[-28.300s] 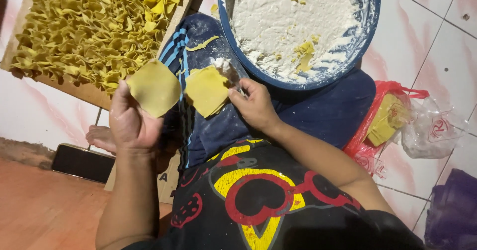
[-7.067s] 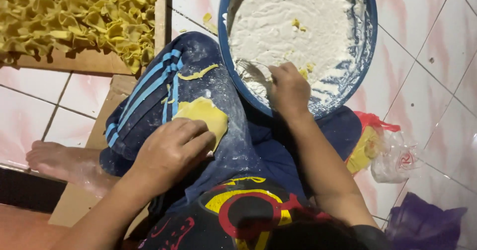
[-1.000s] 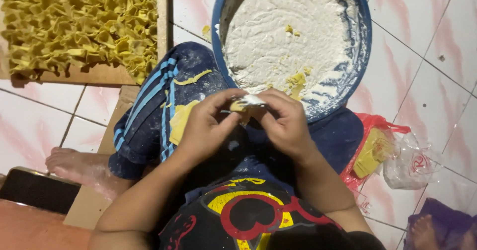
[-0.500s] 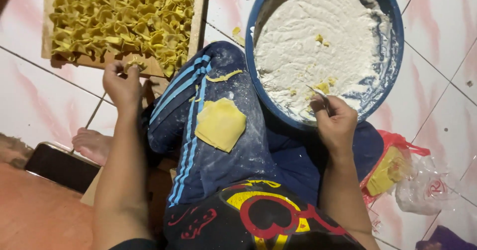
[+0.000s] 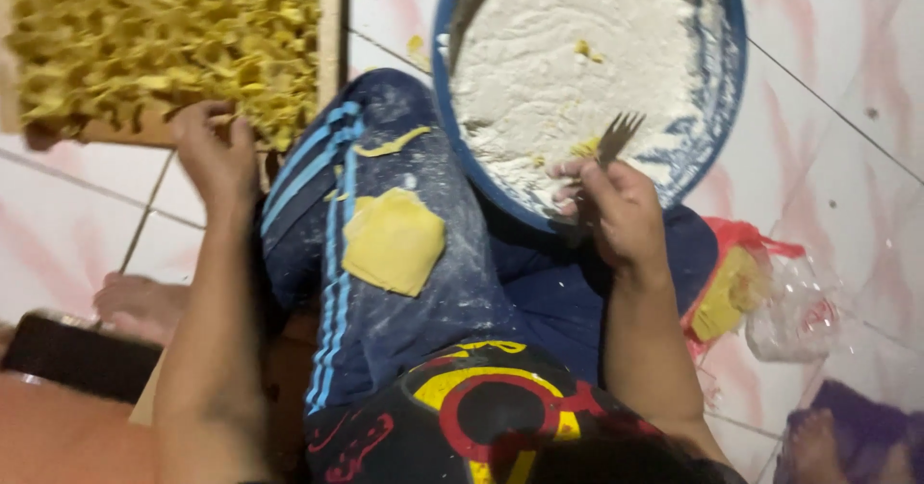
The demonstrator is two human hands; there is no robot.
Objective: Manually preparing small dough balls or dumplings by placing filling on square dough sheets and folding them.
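Observation:
My left hand (image 5: 217, 152) reaches to the near edge of a wooden tray (image 5: 332, 22) heaped with folded yellow dough pieces (image 5: 164, 41), fingers on the pieces at the rim. My right hand (image 5: 621, 210) grips a metal fork (image 5: 616, 138) over the near rim of a blue basin (image 5: 727, 70) full of white filling (image 5: 577, 51). A stack of square yellow wrappers (image 5: 393, 242) lies on my flour-dusted blue trouser knee (image 5: 423, 166).
A red and clear plastic bag with more yellow wrappers (image 5: 731, 292) lies on the white tiled floor at right. My bare foot (image 5: 140, 301) shows at left beside a dark flat object (image 5: 77, 359). A purple bag (image 5: 857, 436) sits at bottom right.
Both hands were together at the knee folding a piece; then the left hand carried it to the tray while the right went to the basin with the fork. The view has since shifted left.

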